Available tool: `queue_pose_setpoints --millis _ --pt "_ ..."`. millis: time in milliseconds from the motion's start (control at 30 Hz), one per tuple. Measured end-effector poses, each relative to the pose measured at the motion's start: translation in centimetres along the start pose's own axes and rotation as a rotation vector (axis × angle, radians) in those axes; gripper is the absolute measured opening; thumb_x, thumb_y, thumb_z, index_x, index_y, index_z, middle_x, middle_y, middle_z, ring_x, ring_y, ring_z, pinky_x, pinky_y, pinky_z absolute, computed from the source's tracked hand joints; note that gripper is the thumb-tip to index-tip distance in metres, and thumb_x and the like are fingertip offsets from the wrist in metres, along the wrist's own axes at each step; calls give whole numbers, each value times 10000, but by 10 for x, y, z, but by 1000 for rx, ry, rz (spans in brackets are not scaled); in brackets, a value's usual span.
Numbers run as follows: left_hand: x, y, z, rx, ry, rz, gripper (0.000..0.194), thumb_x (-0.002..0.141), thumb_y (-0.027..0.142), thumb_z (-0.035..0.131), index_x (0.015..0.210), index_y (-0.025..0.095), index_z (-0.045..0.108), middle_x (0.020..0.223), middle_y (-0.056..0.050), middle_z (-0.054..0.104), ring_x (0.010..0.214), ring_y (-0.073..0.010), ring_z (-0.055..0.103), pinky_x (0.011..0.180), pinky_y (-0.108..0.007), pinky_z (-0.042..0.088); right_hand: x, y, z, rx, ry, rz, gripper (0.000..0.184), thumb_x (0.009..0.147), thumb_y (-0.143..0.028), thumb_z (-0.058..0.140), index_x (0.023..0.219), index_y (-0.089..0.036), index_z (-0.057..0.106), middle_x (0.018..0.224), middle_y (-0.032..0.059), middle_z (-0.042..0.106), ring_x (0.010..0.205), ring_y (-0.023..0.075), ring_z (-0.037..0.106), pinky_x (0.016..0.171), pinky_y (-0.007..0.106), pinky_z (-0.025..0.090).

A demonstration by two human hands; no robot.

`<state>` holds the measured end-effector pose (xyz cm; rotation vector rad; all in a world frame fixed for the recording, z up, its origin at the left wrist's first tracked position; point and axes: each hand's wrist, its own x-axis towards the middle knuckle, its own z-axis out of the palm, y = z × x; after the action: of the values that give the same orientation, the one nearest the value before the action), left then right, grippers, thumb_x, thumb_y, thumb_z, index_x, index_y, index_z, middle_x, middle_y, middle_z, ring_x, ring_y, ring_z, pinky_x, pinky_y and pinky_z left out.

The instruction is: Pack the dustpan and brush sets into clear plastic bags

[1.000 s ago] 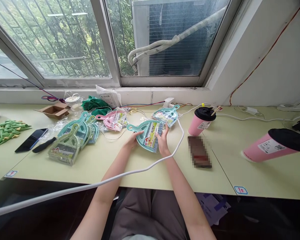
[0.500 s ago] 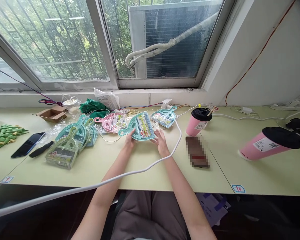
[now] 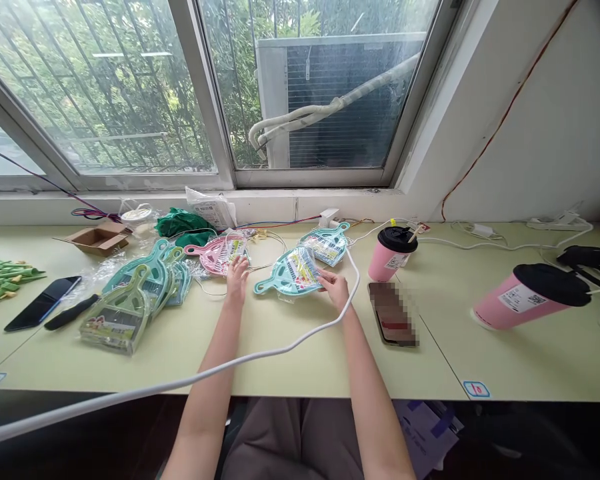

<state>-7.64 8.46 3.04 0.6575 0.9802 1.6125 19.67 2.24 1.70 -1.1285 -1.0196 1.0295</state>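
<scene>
A teal mini dustpan (image 3: 283, 275) with a clear wrapper and a printed card is tilted above the table in front of me. My right hand (image 3: 334, 287) pinches its right edge between thumb and fingers. To its left, my left hand (image 3: 237, 279) is raised with the fingers apart, holding nothing, close to a wrapped pink dustpan (image 3: 220, 252) that lies on the table. Behind the held one lies a second teal dustpan (image 3: 327, 243), partly overlapped by it. A pile of wrapped dustpans (image 3: 145, 277) in teal and green lies farther left, with a greenish one (image 3: 120, 310) in front.
Two pink cups (image 3: 383, 260) (image 3: 523, 300) with black lids and a phone (image 3: 393, 317) are on the right. A white cable (image 3: 280, 353) crosses in front of my arms. At left are a dark phone (image 3: 43, 303), a black-handled item (image 3: 73, 312) and a cardboard box (image 3: 97, 239).
My left hand has let go of the teal dustpan's handle and moved left. The right hand now grips its right edge. The view has shifted slightly.
</scene>
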Motion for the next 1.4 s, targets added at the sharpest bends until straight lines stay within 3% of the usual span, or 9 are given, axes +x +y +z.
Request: queue_pose_setpoints --millis 133,267,367,467,700,867,1000,1133,1400 --pt "-4 16 -9 283 -359 68 570 631 176 818 1163 231 624 1306 -101 599 1331 -260 435 1095 -354 340 1 -3 -18 -123 -282 30 398 663 -389 722 1000 -181 760 911 74 755 647 155 610 574 300 521" --pt "-16 17 -5 415 -771 -69 703 751 418 730 1382 249 473 1456 -146 453 1341 -312 419 1050 -441 393 -1 -2 -18 -141 -379 46 248 694 -321 677 890 -209 779 971 72 753 924 237 669 840 379 526" --pt "-18 15 -2 370 -900 -164 709 815 461 652 1446 285 380 1488 -161 402 1318 -337 448 996 -471 431 0 2 -14 -177 -377 61 195 698 -304 667 827 -203 773 917 69 755 966 255 671 918 414 503" --pt "-18 11 0 426 -988 -215 783 736 323 763 1431 243 411 1449 -200 443 1202 -336 564 991 -482 436 1 3 -11 -204 -423 72 206 699 -323 703 850 -196 763 938 71 750 957 251 671 919 414 512" --pt "-16 3 -1 460 -982 -233 683 673 223 811 1293 146 536 1359 -240 526 1128 -323 617 963 -474 454 -4 -5 -19 -81 -539 194 636 551 -255 856 1154 -241 655 1078 71 702 937 236 670 750 354 583" --pt "-19 7 -2 439 -1004 -231 682 677 220 796 1310 195 546 1429 -184 475 1227 -310 536 936 -397 470 1 7 -22 -19 -384 158 494 514 -270 863 968 -233 672 1028 38 694 931 217 657 776 344 564" --pt "-17 3 -4 577 -930 -244 396 680 295 784 1034 144 689 1204 -132 639 998 -230 628 806 -315 488 8 22 -25 27 -290 174 372 463 -315 879 708 -213 618 889 10 692 894 228 660 782 359 548" --pt "-14 -2 -4 587 -844 -227 382 665 337 779 978 143 678 986 -69 669 843 -162 610 742 -277 465 10 28 -25 13 -263 187 386 454 -348 884 575 -209 545 699 -15 650 816 223 665 737 345 546" --pt "-18 -4 0 618 -836 -192 236 683 312 713 823 154 607 786 3 579 686 -98 533 588 -201 400 7 21 -22 -17 -253 130 347 480 -327 868 538 -186 556 1111 86 691 1012 261 649 896 409 523"
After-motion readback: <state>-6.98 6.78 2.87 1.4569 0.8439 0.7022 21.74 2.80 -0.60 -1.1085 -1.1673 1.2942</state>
